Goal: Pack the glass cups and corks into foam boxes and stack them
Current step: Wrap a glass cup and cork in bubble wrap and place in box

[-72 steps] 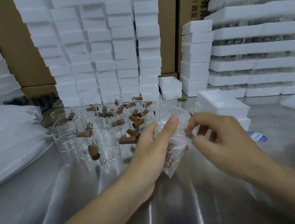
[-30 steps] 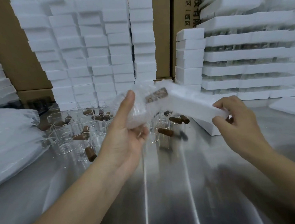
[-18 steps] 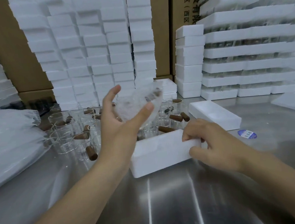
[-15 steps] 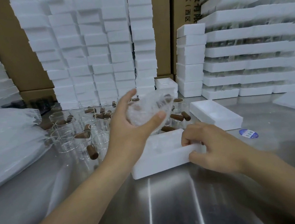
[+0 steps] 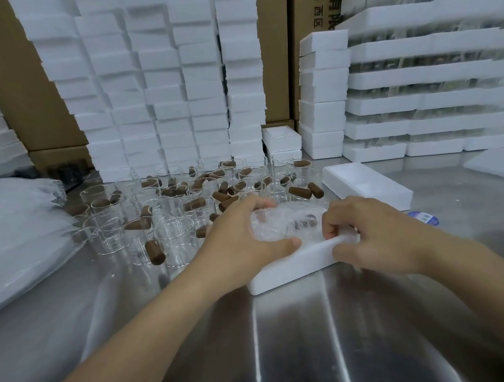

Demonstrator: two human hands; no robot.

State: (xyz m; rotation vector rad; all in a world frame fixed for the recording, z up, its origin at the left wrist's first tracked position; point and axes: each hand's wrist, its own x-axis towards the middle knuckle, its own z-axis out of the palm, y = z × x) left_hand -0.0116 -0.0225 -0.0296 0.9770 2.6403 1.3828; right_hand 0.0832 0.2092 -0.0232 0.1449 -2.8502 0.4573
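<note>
A bubble-wrapped bundle (image 5: 280,223) is gripped by the left hand (image 5: 242,242) inside the foam box (image 5: 293,267) on the desk (image 5: 316,336). The box's near rim is pinched by the right hand (image 5: 378,235), with glass cups (image 5: 176,236) and corks (image 5: 154,252) scattered far left.

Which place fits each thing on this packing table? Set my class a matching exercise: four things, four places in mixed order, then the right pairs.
Things
1. wrapped bundle
2. blue sticker
3. glass cups
4. clear plastic pile

Places
A. far left of the table
B. on the table, just right of the right hand
C. gripped by the left hand at the foam box
D. beyond the left hand, with loose corks among them

Pairs: 1-C, 2-B, 3-D, 4-A
</note>
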